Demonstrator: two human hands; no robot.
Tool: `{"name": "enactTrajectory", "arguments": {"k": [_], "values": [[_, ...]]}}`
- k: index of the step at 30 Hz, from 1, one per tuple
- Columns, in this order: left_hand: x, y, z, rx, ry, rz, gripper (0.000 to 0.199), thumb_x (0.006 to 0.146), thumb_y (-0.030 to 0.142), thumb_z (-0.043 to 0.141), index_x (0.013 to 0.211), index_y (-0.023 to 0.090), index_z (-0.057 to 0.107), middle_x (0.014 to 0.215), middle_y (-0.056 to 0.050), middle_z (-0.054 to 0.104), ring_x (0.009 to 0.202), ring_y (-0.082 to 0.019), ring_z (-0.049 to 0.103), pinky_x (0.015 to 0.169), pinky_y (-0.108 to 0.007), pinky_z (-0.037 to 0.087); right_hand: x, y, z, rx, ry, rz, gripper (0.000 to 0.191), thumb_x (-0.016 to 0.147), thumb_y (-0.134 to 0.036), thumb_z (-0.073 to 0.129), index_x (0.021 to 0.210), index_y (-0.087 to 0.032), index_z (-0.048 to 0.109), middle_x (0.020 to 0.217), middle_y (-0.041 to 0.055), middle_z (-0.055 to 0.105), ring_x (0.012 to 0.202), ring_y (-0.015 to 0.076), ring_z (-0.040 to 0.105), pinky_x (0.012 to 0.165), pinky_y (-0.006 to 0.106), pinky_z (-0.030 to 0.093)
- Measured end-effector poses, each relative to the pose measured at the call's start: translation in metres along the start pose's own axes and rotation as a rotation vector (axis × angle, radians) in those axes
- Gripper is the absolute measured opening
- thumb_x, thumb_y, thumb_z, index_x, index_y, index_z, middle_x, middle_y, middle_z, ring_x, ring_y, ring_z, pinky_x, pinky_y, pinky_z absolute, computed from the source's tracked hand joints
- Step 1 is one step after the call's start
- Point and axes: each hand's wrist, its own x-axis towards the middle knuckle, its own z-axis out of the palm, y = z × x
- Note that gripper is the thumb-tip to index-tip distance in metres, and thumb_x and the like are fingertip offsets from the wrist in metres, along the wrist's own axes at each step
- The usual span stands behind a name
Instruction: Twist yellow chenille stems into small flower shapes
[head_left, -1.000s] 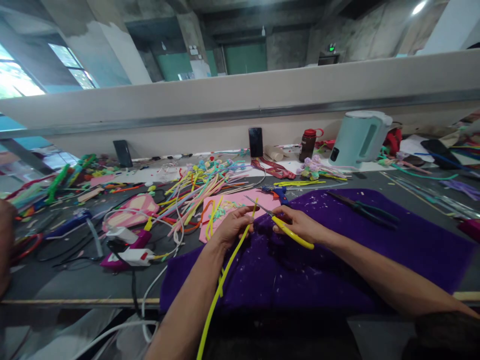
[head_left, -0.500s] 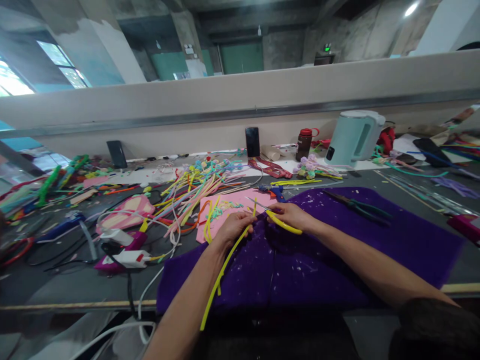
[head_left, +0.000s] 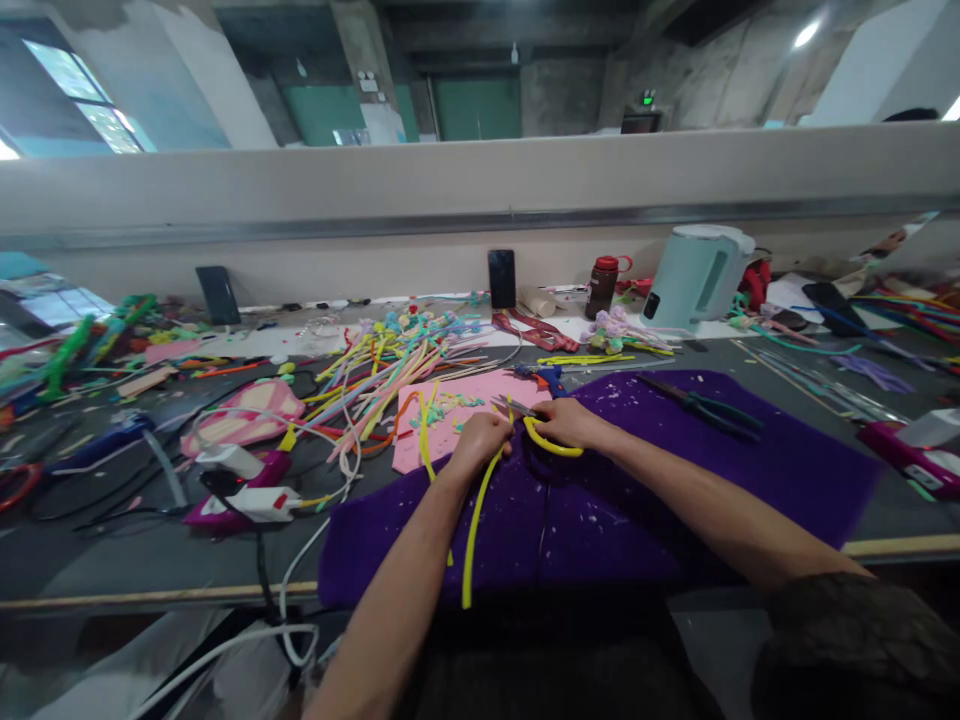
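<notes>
My left hand (head_left: 483, 444) pinches a yellow pipe cleaner (head_left: 478, 530) whose long end hangs down over the purple cloth (head_left: 600, 540). Its short upper tip rises past my fingers, between the blades of a pair of scissors (head_left: 553, 447). The scissors have yellow handles, and my right hand (head_left: 570, 421) is closed around them with the blades slightly apart. Beyond my hands lies a pink foam sheet (head_left: 409, 450) strewn with small green and yellow clippings. Further yellow pipe cleaners (head_left: 424, 440) bend across its left side.
Pliers (head_left: 709, 405) lie on the cloth at right. A glue gun (head_left: 544, 379) sits behind my hands. Bundled pipe cleaners (head_left: 390, 375), a phone (head_left: 502, 279), a red-capped bottle (head_left: 602, 288) and a kettle (head_left: 697, 280) stand further back. Power strips (head_left: 240, 490) and cables crowd the left.
The hanging end of the yellow pipe cleaner has swung more upright and away from my left forearm. The scissors have turned slightly in my right hand. The view has shifted a little.
</notes>
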Motion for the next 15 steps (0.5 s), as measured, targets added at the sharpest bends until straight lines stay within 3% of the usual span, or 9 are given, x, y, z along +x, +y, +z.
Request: {"name": "enactTrajectory", "arguments": {"k": [15], "values": [[0.0001,0.0016,-0.0015,0.039,-0.033,-0.027,0.023,0.065,0.021,0.047,0.046,0.014,0.058,0.038,-0.002,0.052,0.035,-0.010,0.043,0.041,-0.020,0.030,0.0017,-0.0014,0.0064,-0.205,-0.036,0.017,0.035,0.073,-0.031,0.051,0.105,-0.019,0.060,0.091,0.0060,0.066,0.075,0.0167,0.058,0.060,0.021,0.036]]}}
